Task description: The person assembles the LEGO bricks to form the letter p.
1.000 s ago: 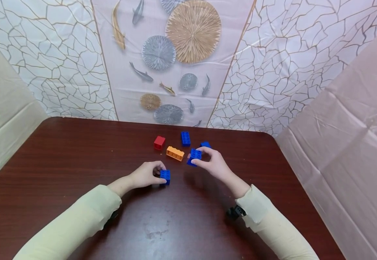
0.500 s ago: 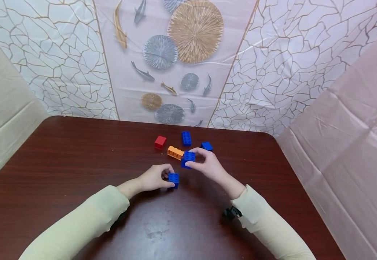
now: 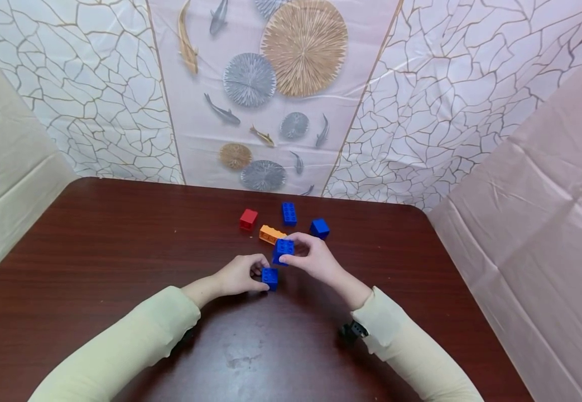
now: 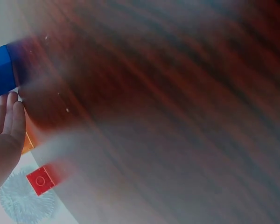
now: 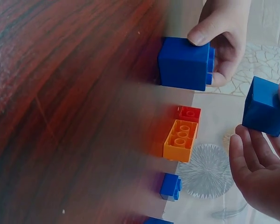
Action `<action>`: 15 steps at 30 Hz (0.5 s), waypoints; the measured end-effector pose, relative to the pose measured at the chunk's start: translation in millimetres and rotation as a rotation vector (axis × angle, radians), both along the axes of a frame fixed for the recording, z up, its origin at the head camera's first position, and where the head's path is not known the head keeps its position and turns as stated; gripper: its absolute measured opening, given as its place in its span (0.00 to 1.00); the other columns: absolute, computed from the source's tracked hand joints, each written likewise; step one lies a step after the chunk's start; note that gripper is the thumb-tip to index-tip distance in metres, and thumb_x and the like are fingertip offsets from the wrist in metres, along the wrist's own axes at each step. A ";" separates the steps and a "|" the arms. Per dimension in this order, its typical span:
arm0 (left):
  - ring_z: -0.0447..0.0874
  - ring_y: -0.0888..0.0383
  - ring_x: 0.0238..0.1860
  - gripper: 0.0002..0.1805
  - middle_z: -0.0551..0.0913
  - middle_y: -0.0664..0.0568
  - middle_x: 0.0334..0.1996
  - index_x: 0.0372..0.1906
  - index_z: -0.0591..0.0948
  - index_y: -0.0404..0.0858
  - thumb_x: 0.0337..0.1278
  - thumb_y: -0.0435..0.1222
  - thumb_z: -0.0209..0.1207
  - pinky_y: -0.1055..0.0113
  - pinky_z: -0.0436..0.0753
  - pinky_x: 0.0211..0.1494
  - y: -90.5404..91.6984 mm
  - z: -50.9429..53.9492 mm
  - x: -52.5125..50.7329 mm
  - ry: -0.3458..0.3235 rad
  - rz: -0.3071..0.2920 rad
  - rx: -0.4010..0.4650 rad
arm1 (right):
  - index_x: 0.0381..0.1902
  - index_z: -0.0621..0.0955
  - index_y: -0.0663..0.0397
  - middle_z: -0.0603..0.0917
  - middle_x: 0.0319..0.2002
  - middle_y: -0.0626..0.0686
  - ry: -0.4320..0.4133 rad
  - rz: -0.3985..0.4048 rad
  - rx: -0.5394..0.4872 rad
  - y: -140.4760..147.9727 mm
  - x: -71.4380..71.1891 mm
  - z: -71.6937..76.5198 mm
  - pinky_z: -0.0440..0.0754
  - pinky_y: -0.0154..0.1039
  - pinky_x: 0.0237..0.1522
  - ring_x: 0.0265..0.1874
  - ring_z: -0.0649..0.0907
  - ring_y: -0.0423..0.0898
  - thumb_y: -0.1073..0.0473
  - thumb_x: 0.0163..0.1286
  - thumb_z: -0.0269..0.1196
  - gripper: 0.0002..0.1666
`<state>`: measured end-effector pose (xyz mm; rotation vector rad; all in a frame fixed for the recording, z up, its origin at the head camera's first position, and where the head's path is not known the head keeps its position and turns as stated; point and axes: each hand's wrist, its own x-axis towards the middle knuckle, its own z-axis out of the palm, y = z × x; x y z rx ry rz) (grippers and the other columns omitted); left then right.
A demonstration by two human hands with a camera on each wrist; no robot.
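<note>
Nearby, the left hand (image 3: pixel 235 274) pinched a blue block (image 3: pixel 269 279) on the surface (image 3: pixel 120 251), while slightly farther the right hand (image 3: pixel 316 259) gripped a second blue block (image 3: pixel 283 251), raised, with an orange brick (image 3: pixel 272 234) and red cube (image 3: pixel 248 219) beyond.

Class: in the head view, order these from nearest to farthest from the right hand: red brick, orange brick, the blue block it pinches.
1. Blue block, in its grip.
2. Orange brick, beyond, to the left.
3. Red brick, farther left.
</note>
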<state>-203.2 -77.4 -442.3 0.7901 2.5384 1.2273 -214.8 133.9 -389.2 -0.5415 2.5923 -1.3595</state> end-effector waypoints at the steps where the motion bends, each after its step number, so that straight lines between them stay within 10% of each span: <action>1: 0.78 0.59 0.37 0.17 0.81 0.48 0.35 0.40 0.76 0.37 0.45 0.37 0.69 0.66 0.81 0.45 -0.1 0.0 -0.1 0.004 0.002 0.000 | 0.50 0.78 0.55 0.84 0.43 0.56 -0.001 0.005 -0.001 -0.4 0.1 -0.8 0.81 0.36 0.41 0.35 0.81 0.45 0.54 0.58 0.68 0.23; 15: 0.78 0.59 0.36 0.18 0.81 0.49 0.33 0.39 0.76 0.37 0.44 0.38 0.69 0.68 0.80 0.42 1.0 0.6 -0.1 0.019 0.023 0.007 | 0.50 0.79 0.53 0.84 0.44 0.53 -0.024 0.047 0.003 -3.6 2.3 -6.9 0.82 0.38 0.44 0.38 0.81 0.46 0.53 0.58 0.68 0.22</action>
